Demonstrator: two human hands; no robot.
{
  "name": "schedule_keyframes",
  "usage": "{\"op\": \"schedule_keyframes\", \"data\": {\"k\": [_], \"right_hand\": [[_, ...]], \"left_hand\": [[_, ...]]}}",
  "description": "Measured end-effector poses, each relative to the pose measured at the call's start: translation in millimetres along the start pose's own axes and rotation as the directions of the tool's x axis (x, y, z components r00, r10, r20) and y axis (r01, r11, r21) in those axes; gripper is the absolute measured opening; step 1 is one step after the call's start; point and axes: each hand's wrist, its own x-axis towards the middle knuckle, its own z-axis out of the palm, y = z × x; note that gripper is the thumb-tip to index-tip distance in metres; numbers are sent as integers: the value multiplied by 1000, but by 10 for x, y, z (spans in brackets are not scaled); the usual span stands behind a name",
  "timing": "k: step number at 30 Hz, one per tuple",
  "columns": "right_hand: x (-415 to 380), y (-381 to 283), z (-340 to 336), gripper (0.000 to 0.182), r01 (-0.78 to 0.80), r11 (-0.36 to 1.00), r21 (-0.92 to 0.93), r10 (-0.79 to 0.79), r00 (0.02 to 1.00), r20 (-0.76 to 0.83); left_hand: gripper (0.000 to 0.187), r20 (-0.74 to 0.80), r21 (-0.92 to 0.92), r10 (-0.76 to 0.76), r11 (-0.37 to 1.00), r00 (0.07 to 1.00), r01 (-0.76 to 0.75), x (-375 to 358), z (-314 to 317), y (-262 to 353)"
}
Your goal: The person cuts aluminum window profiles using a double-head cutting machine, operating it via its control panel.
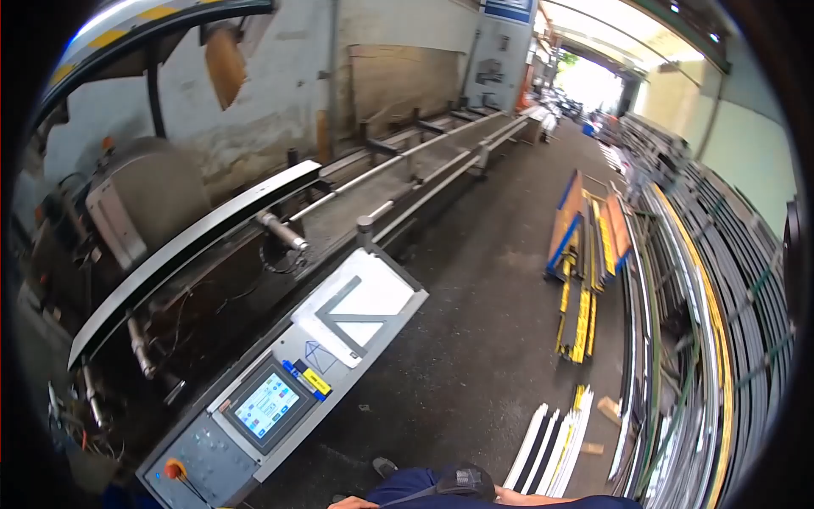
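Observation:
Only a sliver of my left hand (353, 503) shows at the bottom edge, close against my dark blue clothing; its fingers are mostly cut off. Part of my right hand or wrist (515, 498) appears at the bottom, beside a dark, rounded object (469, 482) at my waist whose kind I cannot make out. Whether either hand holds anything is hidden. Ahead to the left stands a grey control panel (203, 462) with a lit touchscreen (269, 409), an orange-red knob (174, 469), a yellow tool (316, 382) and white sheets (339, 297) under grey flat bars.
A long profile (195, 246) lies on the machine at left, beside a roller conveyor (424, 161). A cart (585, 229) carries yellow-and-black bars. White profiles (547, 450) lie on the floor by my right side. Long bars (721, 280) fill a rack along the right wall.

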Motion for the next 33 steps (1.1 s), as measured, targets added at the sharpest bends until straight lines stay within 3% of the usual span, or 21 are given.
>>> {"op": "schedule_keyframes", "data": {"k": [2, 4, 6, 8, 10, 11, 12, 13, 15, 16, 17, 19, 20, 21, 22, 23, 25, 27, 29, 31, 33], "right_hand": [[36, 229, 261, 52, 80, 974, 211, -94, 994, 61], [15, 321, 499, 49, 117, 960, 253, -141, 987, 81], [-26, 353, 751, 47, 172, 976, 132, -182, 981, 68], [50, 195, 1164, 46, 273, 946, -173, -258, 961, 103], [28, 22, 1642, 43, 424, 805, -414, -310, 897, 315], [33, -23, 1863, 40, 479, 801, -360, -293, 837, 463], [92, -15, 1995, 37, 467, 783, -411, -258, 845, 468], [145, 47, 2073, 37, 436, 786, -438, -200, 850, 488], [240, 103, 2182, 32, 302, 826, -475, -229, 951, 206], [400, 181, 2048, 28, 219, 837, -502, -243, 970, 18], [534, 280, 1893, 28, 193, 820, -539, -206, 978, 38], [737, 457, 1510, 29, 25, 729, -684, -354, 869, -345], [780, 550, 1412, 29, 4, 705, -709, -344, 876, -338], [803, 625, 1322, 29, -74, 759, -647, -295, 847, -443], [800, 630, 1329, 30, -145, 804, -576, -243, 805, -541], [833, 627, 1359, 30, -164, 781, -603, -242, 810, -534], [858, 663, 1780, 30, -113, 777, -619, -229, 866, -445], [998, 681, 2093, 31, -75, 735, -674, -242, 899, -364], [1103, 668, 2475, 31, 144, 524, -840, -431, 895, -115], [1127, 578, 2881, 29, 270, 402, -875, -512, 859, 30], [1162, 443, 3190, 27, 398, 263, -879, -563, 803, 195]], "left_hand": [[20, 37, -66, -13, 998, 999, 16, -60, -48, 34], [18, -26, -204, -97, 975, 995, 90, -204, 11, 14], [17, -14, -195, -187, 964, 982, 181, -435, -69, -87], [18, -20, -171, -274, 949, 962, 266, -720, -146, -276], [19, 20, -136, -282, 950, 959, 282, -1043, -253, -396], [19, 39, -117, -273, 954, 961, 275, -1222, -305, -499], [20, 60, -116, -325, 937, 944, 330, -1367, -372, -465], [21, 170, -118, -460, 869, 872, 481, -1495, -469, -605], [46, 98, 50, -424, 906, 900, 421, -1724, -560, -1079], [46, -41, 161, -395, 904, 918, 396, -1796, -581, -1118], [46, -169, 279, -353, 879, 920, 388, -1874, -610, -1148], [47, -596, 599, -307, 447, 742, 665, -1993, -499, -1375], [48, -649, 535, -322, 450, 689, 715, -2040, -498, -1429], [49, -696, 470, -338, 451, 633, 758, -2082, -536, -1420], [54, -694, 326, -365, 608, 620, 724, -2154, -566, -1346], [54, -709, 288, -380, 612, 594, 736, -2230, -549, -1354], [54, -702, 99, -397, 768, 591, 633, -2403, -506, -1403], [60, -646, 54, -495, 729, 580, 682, -2653, -512, -1552], [65, -552, 98, -540, 715, 636, 692, -2978, -530, -1852], [69, -580, 22, -604, 659, 546, 752, -3299, -676, -1886], [65, -715, -45, -593, 569, 372, 821, -3580, -856, -1776]]}}
